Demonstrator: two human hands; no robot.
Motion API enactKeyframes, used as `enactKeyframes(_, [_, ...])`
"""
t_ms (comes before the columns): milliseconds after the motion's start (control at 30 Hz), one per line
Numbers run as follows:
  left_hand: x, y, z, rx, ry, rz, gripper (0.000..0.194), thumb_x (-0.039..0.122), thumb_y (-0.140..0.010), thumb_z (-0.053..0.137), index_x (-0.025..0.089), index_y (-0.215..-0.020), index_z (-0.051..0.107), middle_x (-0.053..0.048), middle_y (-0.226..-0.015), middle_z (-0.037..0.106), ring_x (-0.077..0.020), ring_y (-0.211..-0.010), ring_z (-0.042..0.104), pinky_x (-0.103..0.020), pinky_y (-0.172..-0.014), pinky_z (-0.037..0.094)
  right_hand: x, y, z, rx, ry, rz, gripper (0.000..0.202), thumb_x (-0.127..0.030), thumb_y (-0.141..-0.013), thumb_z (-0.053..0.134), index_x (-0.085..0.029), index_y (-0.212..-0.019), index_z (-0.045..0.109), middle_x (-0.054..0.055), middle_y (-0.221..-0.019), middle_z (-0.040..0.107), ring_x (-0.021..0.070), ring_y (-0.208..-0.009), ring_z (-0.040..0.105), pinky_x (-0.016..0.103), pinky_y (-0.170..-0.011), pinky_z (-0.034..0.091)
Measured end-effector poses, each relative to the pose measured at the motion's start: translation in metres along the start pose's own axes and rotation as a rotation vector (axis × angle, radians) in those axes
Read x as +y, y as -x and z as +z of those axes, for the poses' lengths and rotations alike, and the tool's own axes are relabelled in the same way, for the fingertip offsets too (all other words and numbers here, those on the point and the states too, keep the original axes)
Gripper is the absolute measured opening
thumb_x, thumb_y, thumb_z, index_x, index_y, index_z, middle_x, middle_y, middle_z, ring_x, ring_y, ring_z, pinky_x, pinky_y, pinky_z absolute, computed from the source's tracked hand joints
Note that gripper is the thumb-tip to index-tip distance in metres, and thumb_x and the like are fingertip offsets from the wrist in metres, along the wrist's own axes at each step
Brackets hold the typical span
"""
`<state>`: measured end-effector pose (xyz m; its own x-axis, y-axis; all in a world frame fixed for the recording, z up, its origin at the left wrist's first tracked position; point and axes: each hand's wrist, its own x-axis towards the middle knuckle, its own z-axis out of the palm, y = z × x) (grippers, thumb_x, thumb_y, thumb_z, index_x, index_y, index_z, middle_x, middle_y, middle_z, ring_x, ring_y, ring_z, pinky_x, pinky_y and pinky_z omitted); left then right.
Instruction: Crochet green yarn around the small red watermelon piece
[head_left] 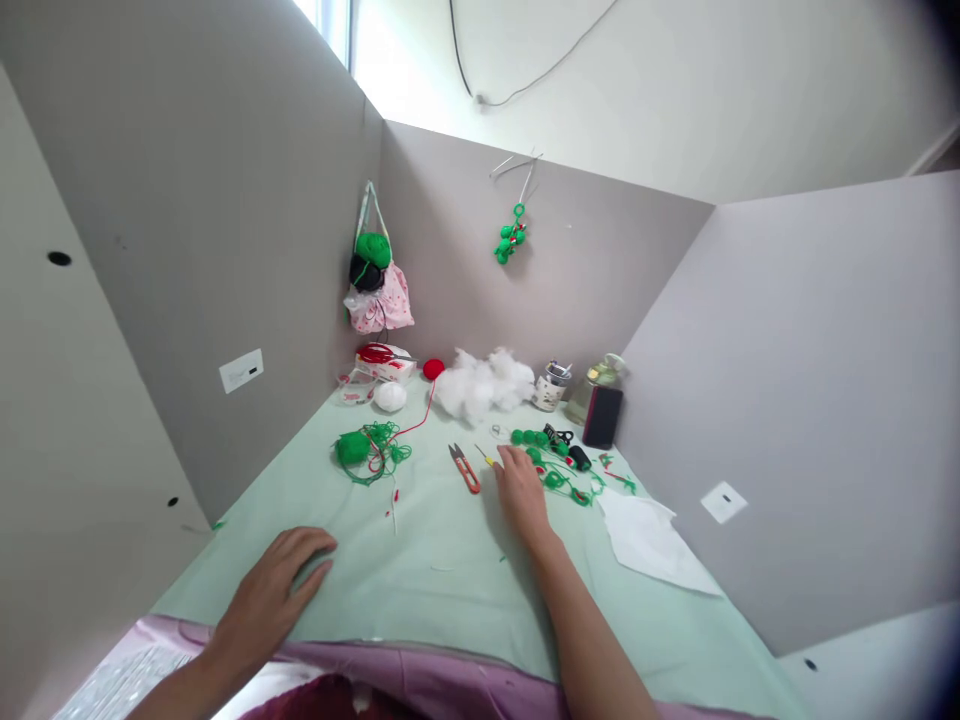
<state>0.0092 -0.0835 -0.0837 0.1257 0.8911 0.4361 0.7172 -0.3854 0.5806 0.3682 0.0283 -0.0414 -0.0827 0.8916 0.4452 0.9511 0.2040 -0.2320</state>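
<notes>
One pale-green cloth-covered bench (405, 600) carried the tools. Left hand (281, 578) lay near its front edge, fingers loosely parted, empty. Right hand (523, 492) curled, grip unclear, near orange-handled metal snips (463, 465), probably placed for reach; a slim yellow-handled tool (489, 461) met its fingertips.

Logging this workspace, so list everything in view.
Tablecloth: one, pale green, underneath
Yarn balls: three, green, white, red, left and back
Snips: one, orange, centre
Thin tool: one, yellow, beside snips
Crochet pieces: several, green, right of centre
Stuffing: one heap, white, back
Box: one, white, back left
Scissors: one, red, on box
Container: one, clear, before box
Jar: one, pale, back right
Bottle: one, greenish, beside jar
Apparent phone: one, dark, before bottle
Sheet: one, white, right
Bag: one, pink, hung left
Bundles: two, green, black, above bag
Ornament: one, green, hung centre
Wall plates: two, white, sides
Cables: two, dark, top centre
Left hand: one, front left
Right hand: one, by thin tool
</notes>
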Motion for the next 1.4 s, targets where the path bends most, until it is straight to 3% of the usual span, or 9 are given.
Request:
enactKeyframes(133, [0.000,0.006,0.003,0.047,-0.052,0.048,0.026,0.040,-0.098,0.048,0.025,-0.093,0.069,-0.005,-0.098,0.073,-0.0221,-0.094,0.068,-0.031,-0.085,0.054,0.002,0.001,-0.005,-0.182,-0.035,-0.039,0.027,-0.023,-0.102,0.044,-0.019,-0.116,0.067,0.011,-0.110,0.069,0.0211,-0.105,0.065,0.034,-0.092,0.052])
enactKeyframes(200, [0.006,0.004,0.003,0.064,-0.066,0.093,0.024,0.039,-0.098,0.050,0.025,-0.094,0.069,-0.005,-0.097,0.073,-0.0219,-0.093,0.069,-0.030,-0.084,0.054,0.003,0.002,-0.006,-0.247,-0.051,-0.034,0.023,-0.029,-0.101,0.053,-0.019,-0.117,0.065,0.009,-0.116,0.067,0.0205,-0.103,0.066,0.038,-0.090,0.055])
enactKeyframes(300, [0.011,0.002,0.004,0.097,-0.085,0.129,0.024,0.039,-0.097,0.051,0.025,-0.091,0.069,-0.005,-0.093,0.074,-0.0218,-0.089,0.069,-0.029,-0.081,0.054,0.004,0.004,-0.006,-0.296,-0.067,-0.005,0.035,-0.036,-0.096,0.062,-0.017,-0.125,0.060,0.010,-0.126,0.063,0.0225,-0.105,0.065,0.045,-0.089,0.057])
enactKeyframes(400, [0.009,0.003,0.005,0.098,-0.096,0.117,0.023,0.037,-0.097,0.050,0.024,-0.090,0.069,-0.006,-0.092,0.074,-0.0220,-0.089,0.069,-0.029,-0.080,0.053,0.003,0.005,-0.006,-0.304,-0.089,0.013,0.024,-0.031,-0.100,0.053,-0.019,-0.116,0.067,0.009,-0.115,0.071,0.0220,-0.102,0.068,0.038,-0.090,0.054])
enactKeyframes(500, [0.007,0.005,0.006,0.063,-0.086,0.099,0.020,0.033,-0.097,0.051,0.024,-0.092,0.067,-0.006,-0.094,0.073,-0.0217,-0.091,0.068,-0.029,-0.081,0.053,0.001,0.004,-0.006,-0.299,-0.119,0.015,0.031,-0.026,-0.101,0.043,-0.023,-0.109,0.073,0.007,-0.105,0.077,0.0229,-0.098,0.072,0.031,-0.086,0.050])
enactKeyframes(867, [0.013,0.004,-0.001,0.071,-0.073,0.073,0.018,0.030,-0.097,0.051,0.024,-0.090,0.067,-0.004,-0.090,0.072,-0.0193,-0.086,0.070,-0.027,-0.077,0.054,-0.003,0.005,-0.003,-0.303,-0.207,0.026,0.032,-0.032,-0.098,0.044,-0.021,-0.104,0.073,0.008,-0.090,0.078,0.0249,-0.083,0.072,0.032,-0.077,0.051])
enactKeyframes(1033, [0.003,0.006,0.003,0.085,-0.085,0.053,0.024,0.041,-0.095,0.053,0.025,-0.093,0.070,-0.005,-0.095,0.074,-0.0226,-0.090,0.071,-0.030,-0.083,0.054,-0.003,0.006,-0.006,-0.331,-0.171,0.048,0.025,-0.030,-0.101,0.048,-0.021,-0.109,0.070,0.006,-0.095,0.075,0.0199,-0.090,0.071,0.033,-0.086,0.053])
enactKeyframes(1200, [-0.001,0.007,0.004,0.055,-0.109,0.007,0.029,0.048,-0.094,0.050,0.027,-0.095,0.070,-0.003,-0.100,0.074,-0.0241,-0.096,0.070,-0.031,-0.083,0.053,-0.004,0.006,-0.011,-0.359,-0.124,0.057,0.033,-0.035,-0.097,0.061,-0.018,-0.125,0.060,0.010,-0.128,0.061,0.0223,-0.106,0.065,0.044,-0.089,0.057])
enactKeyframes(1400, [0.000,0.007,0.002,0.032,-0.130,-0.010,0.026,0.047,-0.093,0.053,0.028,-0.095,0.071,-0.002,-0.100,0.074,-0.0222,-0.096,0.070,-0.029,-0.084,0.053,-0.028,0.010,-0.018,-0.357,-0.185,-0.074,0.022,-0.028,-0.101,0.051,-0.023,-0.107,0.071,0.007,-0.107,0.075,0.0205,-0.097,0.069,0.031,-0.086,0.049])
